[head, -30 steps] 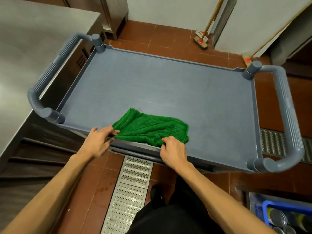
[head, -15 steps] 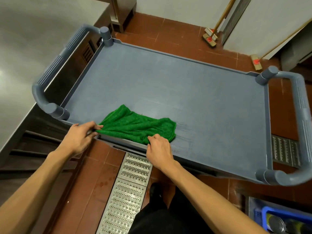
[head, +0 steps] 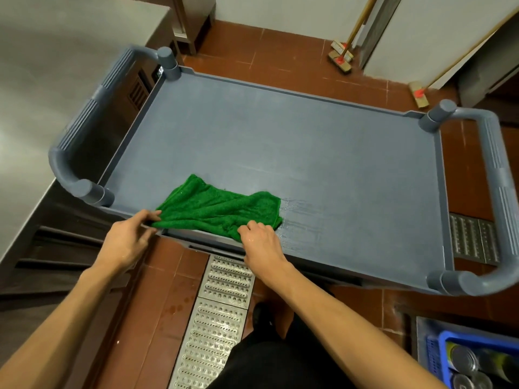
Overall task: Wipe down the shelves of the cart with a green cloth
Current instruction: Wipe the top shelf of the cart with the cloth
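KITCHEN, cart clean-down: A worker stands at the long near side of a grey cart (head: 351, 265), w/ a green cloth (head: 222, 211) lying on the cart's top shelf (head: 309, 153), hard against its near rim and toward its left end. The left hand (head: 127, 238) pinches the cloth's left corner btwn thumb and fingertips, right at the cart's rim. The right hand (head: 261, 242) has its fingers curled into the cloth's near-right edge, gripping a fold of it. Both hands are closed on the cloth, neither one spread flat. Damp streaks (head: 297, 217) show on the shelf just beside the cloth's right end, suggesting that patch has had a pass, while the far half of the cart's top looks dry and matt. Step in hand, by the look of it: the top-shelf wipe, early on, w/ the cloth being straightened or drawn along the near rim. Next move prob. calls for a flat, firm push out across the shelf toward the cart's far rim and corner posts, keeping the cloth from bunching. Any lower shelves are hidden beneath the top one, so no telling their state. A steel tabletop (head: 42, 80) sits just beyond the cart's left handle (head: 84, 122); brooms (head: 340, 59) lean beyond its far side; a floor drain grate (head: 222, 279) runs out from under its near side.
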Tool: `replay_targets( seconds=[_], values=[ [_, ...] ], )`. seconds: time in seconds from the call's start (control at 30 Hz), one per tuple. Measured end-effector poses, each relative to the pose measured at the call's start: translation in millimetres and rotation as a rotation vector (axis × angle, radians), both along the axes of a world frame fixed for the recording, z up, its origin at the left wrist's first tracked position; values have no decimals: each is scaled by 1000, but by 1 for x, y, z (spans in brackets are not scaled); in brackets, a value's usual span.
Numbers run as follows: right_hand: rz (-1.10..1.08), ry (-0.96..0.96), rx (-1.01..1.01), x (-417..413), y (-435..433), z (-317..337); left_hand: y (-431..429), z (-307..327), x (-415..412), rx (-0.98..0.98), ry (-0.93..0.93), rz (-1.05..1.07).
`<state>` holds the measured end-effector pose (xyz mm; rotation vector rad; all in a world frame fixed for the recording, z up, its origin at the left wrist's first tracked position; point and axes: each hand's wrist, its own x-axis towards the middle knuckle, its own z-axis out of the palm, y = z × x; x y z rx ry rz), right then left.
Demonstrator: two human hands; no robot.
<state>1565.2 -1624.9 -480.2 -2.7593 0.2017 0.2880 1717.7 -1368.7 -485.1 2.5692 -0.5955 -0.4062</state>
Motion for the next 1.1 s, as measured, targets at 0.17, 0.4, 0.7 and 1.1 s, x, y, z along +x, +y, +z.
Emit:
replay_targets(
  seconds=[0.17, 0.4, 0.7, 1.1],
  values=[
    [-21, -77, -73, -9, -12, -2, -18, 0, -14, 13, -121, 8],
    [-105, -106, -118, -14, -40, -5, -53, -3, -13, 81, -135, 11],
    [-238, -42, -14, -9, -106, -7, -94, 1, -17, 26, -149, -42],
    [-431, -209, 29, 15, -216, 89, -161, 64, 13, -173, -108, -88]
  ],
)
